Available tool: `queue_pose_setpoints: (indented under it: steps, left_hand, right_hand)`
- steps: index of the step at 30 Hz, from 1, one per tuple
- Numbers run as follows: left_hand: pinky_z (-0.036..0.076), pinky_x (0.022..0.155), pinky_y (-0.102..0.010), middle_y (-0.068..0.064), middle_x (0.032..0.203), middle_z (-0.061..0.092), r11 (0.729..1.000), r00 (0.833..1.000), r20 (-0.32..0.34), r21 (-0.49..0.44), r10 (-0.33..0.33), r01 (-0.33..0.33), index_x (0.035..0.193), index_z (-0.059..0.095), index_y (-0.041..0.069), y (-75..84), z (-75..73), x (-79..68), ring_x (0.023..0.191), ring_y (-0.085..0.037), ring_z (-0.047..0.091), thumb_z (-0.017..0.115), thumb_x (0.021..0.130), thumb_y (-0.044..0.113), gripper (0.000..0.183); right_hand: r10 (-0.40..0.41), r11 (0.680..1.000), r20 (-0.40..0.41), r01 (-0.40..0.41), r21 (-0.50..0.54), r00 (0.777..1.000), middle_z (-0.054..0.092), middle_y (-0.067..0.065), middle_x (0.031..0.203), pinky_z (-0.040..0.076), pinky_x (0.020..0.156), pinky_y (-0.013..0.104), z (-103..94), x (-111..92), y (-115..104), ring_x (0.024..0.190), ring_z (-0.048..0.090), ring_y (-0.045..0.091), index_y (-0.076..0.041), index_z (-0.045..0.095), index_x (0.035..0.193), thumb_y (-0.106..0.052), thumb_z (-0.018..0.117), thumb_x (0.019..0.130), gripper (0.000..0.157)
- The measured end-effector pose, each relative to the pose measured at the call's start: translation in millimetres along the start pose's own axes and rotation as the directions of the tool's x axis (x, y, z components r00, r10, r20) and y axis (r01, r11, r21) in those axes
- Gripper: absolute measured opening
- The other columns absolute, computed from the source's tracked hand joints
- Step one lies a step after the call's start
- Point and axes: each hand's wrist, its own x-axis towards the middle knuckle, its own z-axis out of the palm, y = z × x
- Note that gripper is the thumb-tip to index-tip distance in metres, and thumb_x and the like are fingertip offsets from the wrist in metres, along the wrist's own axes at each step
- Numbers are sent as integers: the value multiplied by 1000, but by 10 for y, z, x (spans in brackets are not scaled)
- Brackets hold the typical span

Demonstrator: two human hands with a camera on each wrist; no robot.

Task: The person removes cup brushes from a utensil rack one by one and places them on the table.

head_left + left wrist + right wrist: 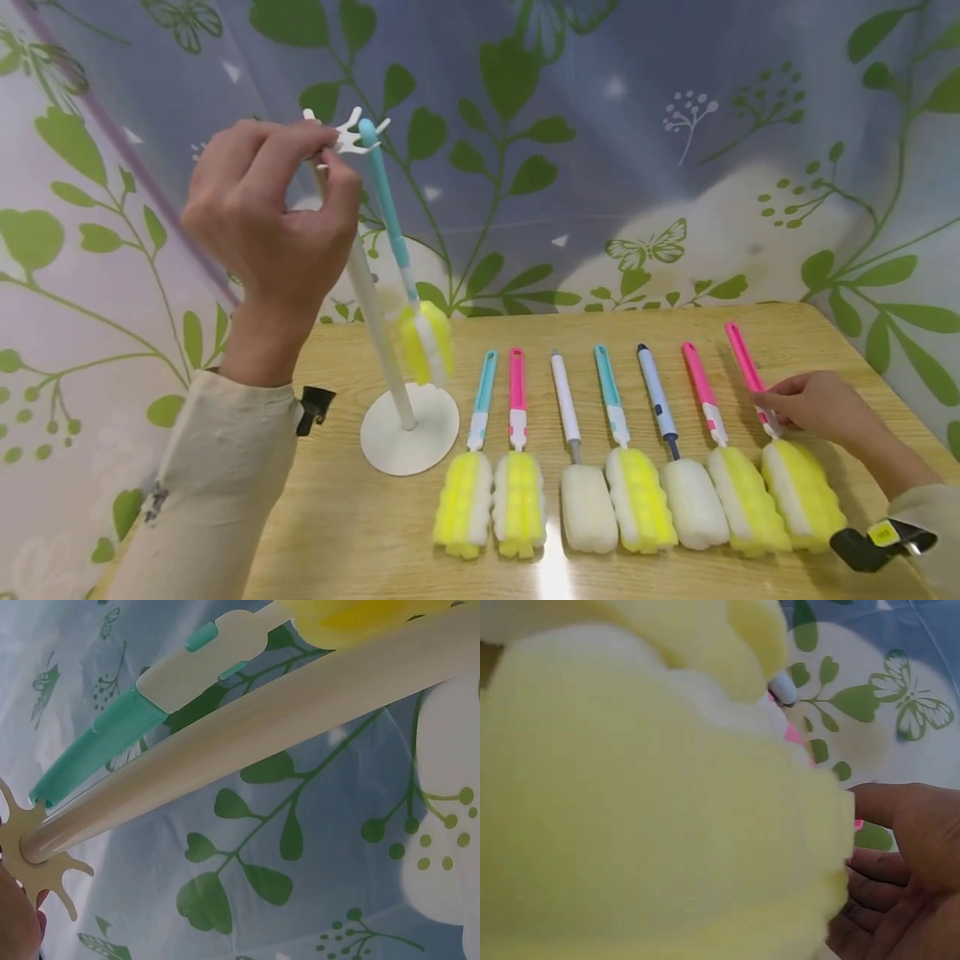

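Observation:
A white stand (369, 312) with a round base and a crown of hooks rises at the left of the table. My left hand (273, 204) pinches the crown at its top. From one hook hangs a sponge bottle brush with a teal handle (386, 200), its yellow and white head beside the pole; the left wrist view shows its handle (101, 750) alongside the pole (247, 720). At the far right, my right hand (821, 408) pinches the pink handle of a bottle brush (802, 492) lying on the table. In the right wrist view its sponge head (652, 802) hides the fingertips.
Several more bottle brushes lie in a row between the stand and my right hand: teal (483, 396), pink (517, 396), white (564, 392) and blue-grey (656, 387) handles among them. A leaf-patterned curtain (480, 250) hangs behind the wooden table (322, 500).

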Motion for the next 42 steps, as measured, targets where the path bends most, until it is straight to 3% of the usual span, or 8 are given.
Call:
queue_pose_setpoints:
  steps: [6,17,25,30,34,42]
  left_hand:
    - [38,61,-35,-4,67,65,1000,1000,-1,2,8,-8,72,75,11,16,6,9,61,-28,55,55,74,17,21]
    - [39,64,-34,-6,66,64,1000,1000,-22,-13,6,-6,71,73,10,42,24,25,62,-28,55,53,74,18,22]
    - [45,72,-33,-11,65,62,991,999,-53,-131,-12,5,69,73,6,43,36,29,61,-33,53,52,72,15,23]
    - [46,85,-35,-17,65,60,975,998,-53,-221,-44,31,68,71,2,68,9,27,60,-38,50,52,73,13,22]
    - [45,87,-35,-20,66,60,965,997,-32,-255,-69,59,69,70,0,99,-28,28,61,-40,50,52,74,13,23]
    - [44,91,-34,-21,70,65,921,993,35,-371,-114,119,70,70,-5,84,-124,82,66,-41,56,50,74,14,28]
  right_hand:
    - [-24,1000,16,24,-1,1000,56,0,62,44,56,31,100,15,-3,59,53,17,7,66,94,-42,60,91,49]
    - [-36,999,10,36,-14,999,64,1,74,48,60,34,130,-22,-4,67,58,18,14,63,103,-43,54,95,59]
    - [-95,994,-101,89,-61,990,68,19,93,51,65,42,83,-117,-26,86,63,36,18,55,116,-41,45,99,62]
    - [-147,989,-143,144,-37,979,66,26,103,51,67,46,69,-180,-224,93,62,42,13,53,124,-42,43,99,62]
    - [-189,982,-183,188,-24,965,62,28,112,49,71,50,97,-217,-465,100,58,46,9,54,126,-41,44,99,58]
    - [-282,950,-245,305,63,928,68,15,105,49,70,39,269,-256,-1057,93,63,31,2,61,121,-39,49,98,48]
